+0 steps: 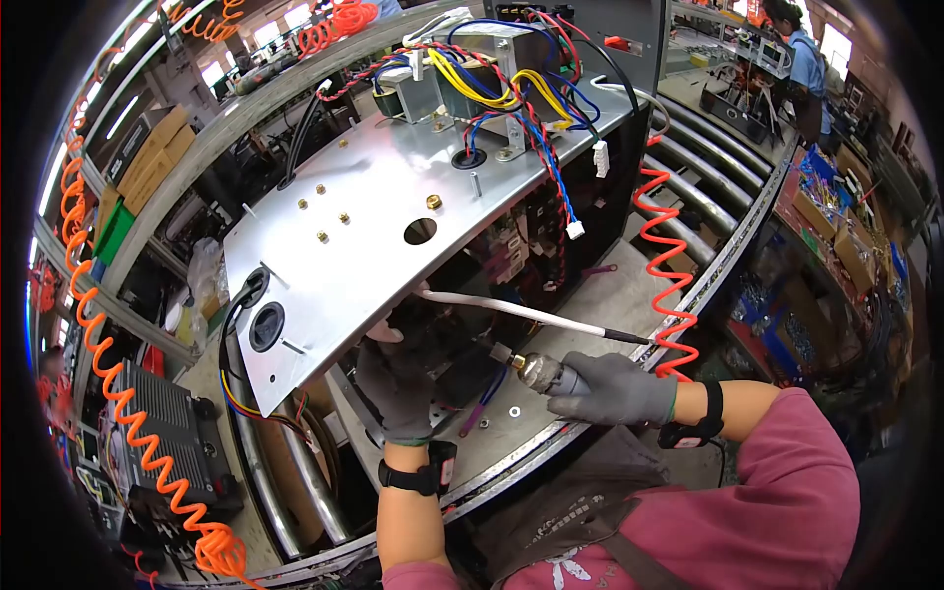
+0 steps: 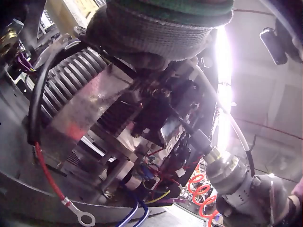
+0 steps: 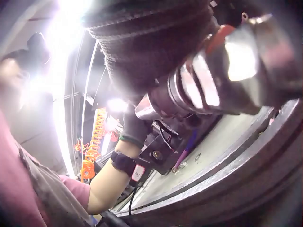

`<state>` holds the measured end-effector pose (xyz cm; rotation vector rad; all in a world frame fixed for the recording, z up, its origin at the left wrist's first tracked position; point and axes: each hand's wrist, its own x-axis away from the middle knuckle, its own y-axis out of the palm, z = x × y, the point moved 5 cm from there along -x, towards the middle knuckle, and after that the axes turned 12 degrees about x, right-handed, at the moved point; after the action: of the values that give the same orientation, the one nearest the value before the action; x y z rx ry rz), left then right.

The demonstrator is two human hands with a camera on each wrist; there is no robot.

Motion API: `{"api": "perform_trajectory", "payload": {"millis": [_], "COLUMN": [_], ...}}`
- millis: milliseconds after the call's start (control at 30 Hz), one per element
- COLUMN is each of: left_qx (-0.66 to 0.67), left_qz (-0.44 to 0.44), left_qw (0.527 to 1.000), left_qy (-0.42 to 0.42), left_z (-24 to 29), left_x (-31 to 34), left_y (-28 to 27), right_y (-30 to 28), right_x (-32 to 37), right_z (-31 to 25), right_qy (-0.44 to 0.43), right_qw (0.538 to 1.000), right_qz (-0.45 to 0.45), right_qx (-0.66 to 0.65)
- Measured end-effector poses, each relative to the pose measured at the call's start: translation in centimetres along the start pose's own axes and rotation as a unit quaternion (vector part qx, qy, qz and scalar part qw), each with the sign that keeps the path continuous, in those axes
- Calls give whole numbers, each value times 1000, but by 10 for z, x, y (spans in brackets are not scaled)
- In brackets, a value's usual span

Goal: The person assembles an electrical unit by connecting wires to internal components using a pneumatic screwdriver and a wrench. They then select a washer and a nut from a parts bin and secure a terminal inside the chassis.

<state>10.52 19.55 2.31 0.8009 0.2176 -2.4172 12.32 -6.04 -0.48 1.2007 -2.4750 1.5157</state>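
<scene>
My gloved right hand (image 1: 624,386) grips an air driver (image 1: 539,374) around its body. In the left wrist view the driver (image 2: 229,175) points into the inside of the metal chassis, its slim shaft (image 2: 182,118) reaching among dark parts. My gloved left hand (image 1: 393,393) reaches in under the edge of the silver panel (image 1: 364,216), close to the driver's tip. Its fingers are mostly hidden, and I cannot tell what they hold. Ribbed metal fins (image 2: 73,78) and a ring-terminal lead (image 2: 85,217) show beside that hand. A white cable (image 1: 511,307) with a black end passes above the driver.
Transformers with coloured wires (image 1: 492,88) sit on the panel's far end. Washers (image 1: 514,411) lie on the bench (image 1: 551,423). Coiled orange hoses (image 1: 669,265) hang at both sides. Rollers (image 1: 703,187) run behind, and parts bins (image 1: 777,315) stand right. Another person (image 1: 806,64) works far back.
</scene>
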Motion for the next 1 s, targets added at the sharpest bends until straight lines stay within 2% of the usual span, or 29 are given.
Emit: {"api": "perform_trajectory", "payload": {"millis": [67,100,133,167,233,300,367,400,433,533,633,767,833,967,1000], "left_qx": [3,4,28,52,70,90,4,67,68,231,264,232,258,217,63], "left_qz": [-16,-18,-26,-34,-26,-19,-20,-13,-16,-23,12,-1,15,22,-23], "left_qw": [1000,1000,999,997,996,994,1000,998,997,973,962,969,958,970,995], "left_qy": [0,0,-18,-36,-51,-62,18,-18,-16,-17,-69,-84,-124,-110,-72], "left_z": [5,10,15,16,11,5,6,0,0,2,-8,-12,-11,-5,3], "left_x": [0,-2,-3,-3,-3,-4,-5,-5,-5,-4,-2,-4,-3,1,0], "left_y": [2,3,6,8,8,8,6,8,11,15,11,7,7,3,0], "right_y": [7,20,30,31,36,34,40,36,33,34,36,37,35,33,35], "right_x": [0,0,2,6,21,17,9,10,12,13,9,7,8,8,6], "right_z": [2,1,-5,-11,-30,-38,-32,-34,-37,-40,-42,-41,-42,-41,-38], "right_qy": [-5,-9,-14,-14,48,11,74,74,73,93,67,67,59,52,50], "right_qw": [1000,978,908,908,806,825,886,876,876,857,859,865,866,863,867], "right_qz": [26,-71,-164,-164,-226,-185,-194,-199,-195,-202,-191,-201,-204,-201,-203], "right_qx": [8,-194,-385,-386,-546,-534,-414,-434,-435,-466,-471,-456,-454,-460,-452]}}
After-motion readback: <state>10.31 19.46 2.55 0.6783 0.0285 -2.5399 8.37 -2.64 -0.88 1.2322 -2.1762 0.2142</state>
